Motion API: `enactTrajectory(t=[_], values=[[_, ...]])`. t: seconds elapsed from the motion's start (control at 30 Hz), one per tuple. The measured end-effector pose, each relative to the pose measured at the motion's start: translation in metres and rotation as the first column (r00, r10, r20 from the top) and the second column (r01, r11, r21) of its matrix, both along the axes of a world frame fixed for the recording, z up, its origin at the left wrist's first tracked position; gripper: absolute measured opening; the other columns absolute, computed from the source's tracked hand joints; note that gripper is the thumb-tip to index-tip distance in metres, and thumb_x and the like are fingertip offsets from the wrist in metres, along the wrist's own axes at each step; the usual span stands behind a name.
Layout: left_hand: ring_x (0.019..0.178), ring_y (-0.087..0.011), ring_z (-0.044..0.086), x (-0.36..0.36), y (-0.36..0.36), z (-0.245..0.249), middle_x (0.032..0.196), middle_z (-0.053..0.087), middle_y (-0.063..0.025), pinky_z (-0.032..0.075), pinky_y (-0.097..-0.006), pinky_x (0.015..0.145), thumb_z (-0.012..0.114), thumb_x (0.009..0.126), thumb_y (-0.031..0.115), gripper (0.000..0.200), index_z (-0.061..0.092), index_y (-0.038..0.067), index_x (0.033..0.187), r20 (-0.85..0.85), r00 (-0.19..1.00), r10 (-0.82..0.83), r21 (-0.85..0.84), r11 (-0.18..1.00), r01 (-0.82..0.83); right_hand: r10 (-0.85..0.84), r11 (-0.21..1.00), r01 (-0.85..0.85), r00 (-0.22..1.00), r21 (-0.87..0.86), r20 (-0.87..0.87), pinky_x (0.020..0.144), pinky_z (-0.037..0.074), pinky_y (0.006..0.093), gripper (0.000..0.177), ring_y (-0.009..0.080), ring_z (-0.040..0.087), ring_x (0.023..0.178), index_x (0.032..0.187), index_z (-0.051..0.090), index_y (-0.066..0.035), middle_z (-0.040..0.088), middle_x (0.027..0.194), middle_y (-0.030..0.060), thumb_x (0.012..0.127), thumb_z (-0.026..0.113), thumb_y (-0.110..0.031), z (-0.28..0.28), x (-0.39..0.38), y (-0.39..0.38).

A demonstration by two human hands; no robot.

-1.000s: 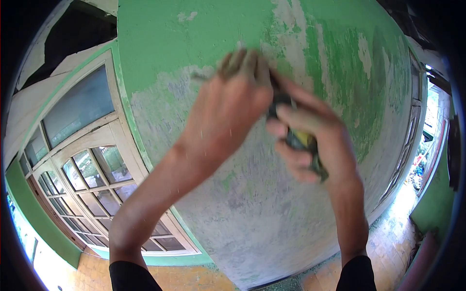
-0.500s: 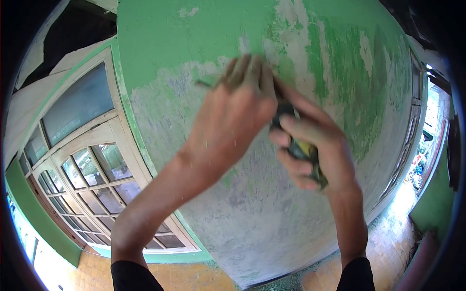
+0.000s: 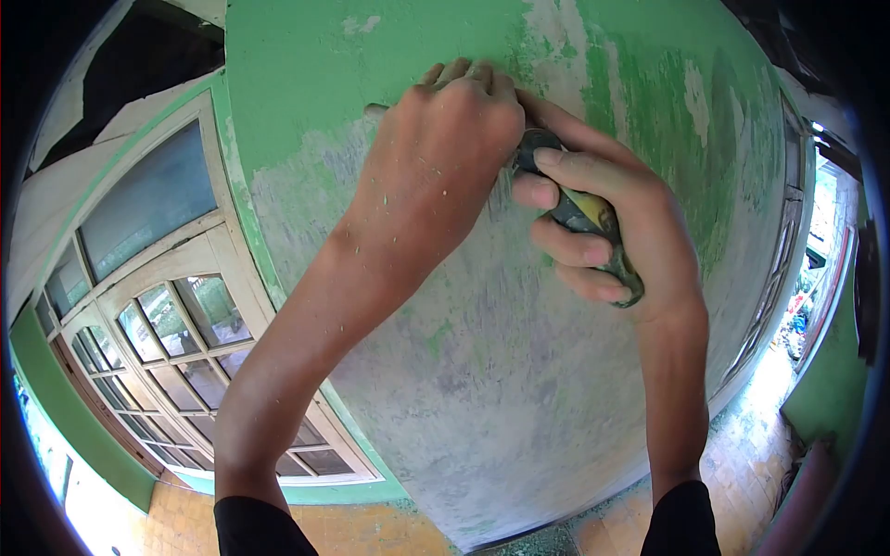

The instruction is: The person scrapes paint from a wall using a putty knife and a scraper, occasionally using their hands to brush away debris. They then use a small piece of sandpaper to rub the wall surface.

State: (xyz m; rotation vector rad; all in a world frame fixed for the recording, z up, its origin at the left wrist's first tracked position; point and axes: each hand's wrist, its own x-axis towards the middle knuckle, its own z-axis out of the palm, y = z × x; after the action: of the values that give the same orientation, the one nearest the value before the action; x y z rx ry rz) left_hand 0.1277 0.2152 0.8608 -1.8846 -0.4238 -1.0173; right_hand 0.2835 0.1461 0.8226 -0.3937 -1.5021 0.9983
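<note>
A green wall (image 3: 445,417) with peeling paint and bare grey patches fills the middle of the view. My right hand (image 3: 612,204) is wrapped round the black and yellow handle of a tool (image 3: 586,211), whose far end is hidden behind my left hand. My left hand (image 3: 454,120) lies over that end, close against the wall where green paint meets a scraped patch, with its fingertips pointing up. What its fingers press or hold is mostly hidden; a small tip sticks out to its left. Green flakes dot the back of this hand and the forearm.
On the left stand white-framed glass doors (image 3: 218,250) with a green-edged frame. Yellowish floor tiles (image 3: 371,530) show at the bottom, with green debris (image 3: 547,541) by the wall's foot. A bright opening (image 3: 807,278) lies at the far right.
Both hands and the tool have moved up along the wall. The handle in my right hand now shows more sharply.
</note>
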Motion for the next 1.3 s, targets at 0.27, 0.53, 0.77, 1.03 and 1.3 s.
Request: enactTrajectory(t=[0.27, 0.53, 0.77, 1.03, 1.3], values=[[0.105, -0.0326, 0.07, 0.004, -0.002, -0.015, 0.107, 0.069, -0.0225, 0.057, -0.0361, 0.099, 0.072, 0.072, -0.009, 0.029, 0.07, -0.011, 0.101, 0.018, 1.0, -0.019, 0.05, 0.999, 0.018, -0.023, 0.997, 0.022, 0.999, -0.069, -0.022, 0.028, 0.03, 0.0204, 0.064, 0.0027, 0.039, 0.043, 0.162, 0.031, -0.011, 0.052, 0.086, 0.002, 0.101, 0.051, -0.015, -0.014, 0.004, -0.009], [0.111, -0.0351, 0.07, 0.007, 0.009, -0.031, 0.11, 0.071, -0.0264, 0.057, -0.0373, 0.102, 0.074, 0.072, -0.007, 0.037, 0.07, -0.013, 0.108, 0.065, 0.998, -0.001, 0.259, 0.966, -0.016, 0.055, 0.994, -0.055, 0.998, -0.089, -0.003, 0.035, 0.034, 0.0239, 0.067, 0.0076, 0.047, 0.053, 0.163, 0.031, -0.013, 0.054, 0.089, 0.0039, 0.1, 0.056, -0.015, -0.026, 0.01, -0.002], [0.106, -0.033, 0.071, 0.008, 0.015, -0.036, 0.104, 0.071, -0.0231, 0.058, -0.0358, 0.097, 0.073, 0.07, -0.007, 0.028, 0.071, -0.009, 0.098, 0.066, 0.997, -0.033, 0.262, 0.965, 0.015, -0.013, 0.994, 0.011, 1.0, -0.106, -0.02, 0.032, 0.032, 0.0213, 0.064, 0.0052, 0.043, 0.049, 0.162, 0.032, -0.012, 0.054, 0.088, 0.0019, 0.101, 0.053, -0.015, -0.038, 0.002, -0.005], [0.095, -0.0304, 0.072, 0.008, 0.011, -0.029, 0.093, 0.07, -0.0193, 0.06, -0.0345, 0.088, 0.071, 0.071, -0.01, 0.019, 0.069, -0.006, 0.089, 0.068, 0.997, -0.046, 0.268, 0.963, 0.027, 0.02, 0.993, -0.022, 0.999, -0.112, -0.025, 0.036, 0.034, 0.022, 0.061, 0.0061, 0.047, 0.054, 0.159, 0.037, -0.012, 0.055, 0.088, 0.0022, 0.1, 0.055, -0.017, -0.033, 0.005, -0.006], [0.101, -0.0311, 0.072, 0.009, 0.01, -0.015, 0.101, 0.071, -0.0202, 0.059, -0.0369, 0.096, 0.071, 0.072, -0.008, 0.029, 0.07, -0.01, 0.101, 0.044, 0.999, -0.031, 0.08, 0.996, 0.028, -0.033, 0.999, 0.033, 0.999, -0.015, -0.012, 0.028, 0.03, 0.0208, 0.065, 0.0032, 0.04, 0.043, 0.162, 0.031, -0.01, 0.052, 0.086, 0.0014, 0.101, 0.054, -0.018, -0.017, 0.003, -0.001]])
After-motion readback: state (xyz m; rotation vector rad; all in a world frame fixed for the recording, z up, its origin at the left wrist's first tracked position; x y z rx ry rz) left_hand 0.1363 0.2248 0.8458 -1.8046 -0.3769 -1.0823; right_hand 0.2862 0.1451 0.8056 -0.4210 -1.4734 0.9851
